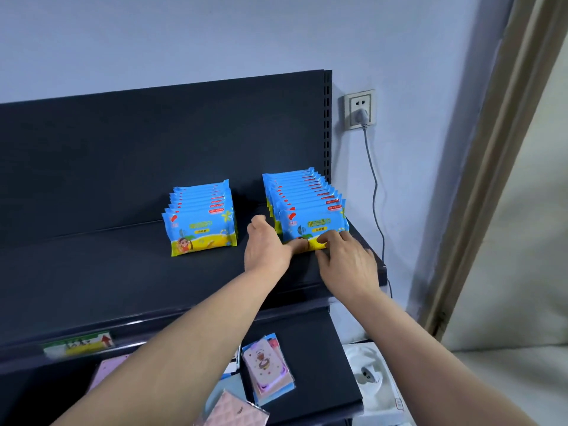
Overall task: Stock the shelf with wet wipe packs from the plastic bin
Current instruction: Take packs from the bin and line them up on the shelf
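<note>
Two rows of blue and yellow wet wipe packs stand upright on the dark shelf (92, 272). The left row (199, 222) stands free near the middle. The right row (307, 207) holds several packs near the shelf's right end. Both hands are on its front pack (316, 226). My left hand (267, 244) touches the pack's lower left corner with the thumb. My right hand (347, 259) pinches its yellow bottom edge with fingers and thumb. The plastic bin is out of view.
A wall socket (359, 109) with a grey cable hangs right of the shelf. The lower shelf (322, 348) carries pink and blue card-like packs (267, 370). A price label (80, 344) sits on the shelf's front rail. A white object (368, 370) lies at lower right.
</note>
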A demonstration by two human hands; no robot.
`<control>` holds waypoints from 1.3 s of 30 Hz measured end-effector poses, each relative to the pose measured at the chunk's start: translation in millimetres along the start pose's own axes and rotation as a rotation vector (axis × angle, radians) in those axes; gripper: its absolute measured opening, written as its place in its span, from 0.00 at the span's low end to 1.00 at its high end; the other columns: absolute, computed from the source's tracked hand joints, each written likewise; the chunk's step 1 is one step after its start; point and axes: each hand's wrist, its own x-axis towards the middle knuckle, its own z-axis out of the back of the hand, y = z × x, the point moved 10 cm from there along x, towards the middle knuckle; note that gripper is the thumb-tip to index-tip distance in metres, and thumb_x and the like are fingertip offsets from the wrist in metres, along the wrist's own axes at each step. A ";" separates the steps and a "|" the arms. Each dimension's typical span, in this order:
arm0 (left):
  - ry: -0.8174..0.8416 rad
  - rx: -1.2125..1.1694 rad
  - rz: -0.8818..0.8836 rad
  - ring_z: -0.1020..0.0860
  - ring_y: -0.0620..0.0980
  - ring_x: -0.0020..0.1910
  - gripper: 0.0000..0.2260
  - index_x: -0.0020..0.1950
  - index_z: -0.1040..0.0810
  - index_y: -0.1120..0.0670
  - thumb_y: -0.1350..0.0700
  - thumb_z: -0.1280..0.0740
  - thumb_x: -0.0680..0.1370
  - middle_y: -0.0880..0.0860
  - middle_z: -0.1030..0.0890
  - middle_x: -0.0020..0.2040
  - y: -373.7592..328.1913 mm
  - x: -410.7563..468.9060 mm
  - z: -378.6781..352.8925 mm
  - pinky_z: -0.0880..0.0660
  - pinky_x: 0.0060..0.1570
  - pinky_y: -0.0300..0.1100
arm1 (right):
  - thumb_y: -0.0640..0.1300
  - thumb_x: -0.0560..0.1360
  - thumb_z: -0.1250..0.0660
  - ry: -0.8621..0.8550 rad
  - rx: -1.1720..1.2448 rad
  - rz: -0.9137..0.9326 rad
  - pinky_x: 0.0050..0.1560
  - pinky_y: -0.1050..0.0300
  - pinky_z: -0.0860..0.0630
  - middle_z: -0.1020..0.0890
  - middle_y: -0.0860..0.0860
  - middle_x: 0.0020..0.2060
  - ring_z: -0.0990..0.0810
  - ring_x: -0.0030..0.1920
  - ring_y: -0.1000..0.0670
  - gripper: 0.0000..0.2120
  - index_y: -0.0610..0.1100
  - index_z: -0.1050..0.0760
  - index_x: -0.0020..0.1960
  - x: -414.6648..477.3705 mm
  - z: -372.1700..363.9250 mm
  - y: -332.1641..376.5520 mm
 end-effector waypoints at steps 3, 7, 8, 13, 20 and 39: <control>-0.040 0.156 -0.027 0.26 0.53 0.61 0.33 0.69 0.37 0.56 0.41 0.28 0.71 0.52 0.29 0.64 7.4 -8.8 20.5 0.27 0.51 0.48 | 0.49 0.79 0.42 -0.003 -0.070 0.130 0.50 0.50 0.30 0.21 0.52 0.50 0.23 0.53 0.47 0.10 0.48 0.26 0.55 -5.3 -4.9 28.2; -0.096 0.546 -0.180 0.29 0.54 0.59 0.14 0.58 0.25 0.52 0.45 0.38 0.79 0.53 0.25 0.57 26.1 -27.4 68.4 0.27 0.48 0.48 | 0.46 0.77 0.39 -0.013 -0.054 0.297 0.49 0.49 0.29 0.19 0.51 0.47 0.23 0.53 0.46 0.08 0.49 0.22 0.51 -20.4 -17.6 83.9; -0.113 0.590 -0.185 0.30 0.54 0.59 0.13 0.56 0.24 0.52 0.46 0.38 0.79 0.53 0.25 0.57 38.2 -31.8 84.4 0.26 0.48 0.49 | 0.46 0.77 0.38 0.000 -0.015 0.347 0.50 0.48 0.29 0.19 0.50 0.47 0.23 0.52 0.45 0.07 0.49 0.22 0.51 -27.0 -24.0 103.4; -0.246 0.532 -0.034 0.30 0.53 0.61 0.12 0.60 0.26 0.52 0.50 0.36 0.79 0.52 0.24 0.58 122.6 -68.5 181.7 0.26 0.51 0.50 | 0.46 0.78 0.39 0.094 0.199 0.618 0.49 0.49 0.29 0.19 0.51 0.48 0.25 0.53 0.46 0.08 0.50 0.22 0.52 -78.5 -53.8 220.7; -0.253 0.576 0.336 0.28 0.56 0.59 0.11 0.58 0.26 0.55 0.54 0.35 0.77 0.55 0.24 0.57 288.1 -178.6 307.7 0.28 0.53 0.50 | 0.47 0.79 0.41 0.331 0.327 0.852 0.52 0.52 0.31 0.20 0.52 0.49 0.26 0.54 0.47 0.09 0.51 0.23 0.52 -198.6 -112.7 372.0; -0.173 0.529 1.029 0.25 0.59 0.61 0.15 0.62 0.28 0.57 0.60 0.40 0.75 0.59 0.23 0.61 610.2 -467.8 508.3 0.27 0.57 0.49 | 0.49 0.78 0.41 0.836 0.049 0.921 0.55 0.52 0.30 0.21 0.50 0.54 0.26 0.58 0.46 0.08 0.52 0.25 0.54 -474.7 -272.9 567.3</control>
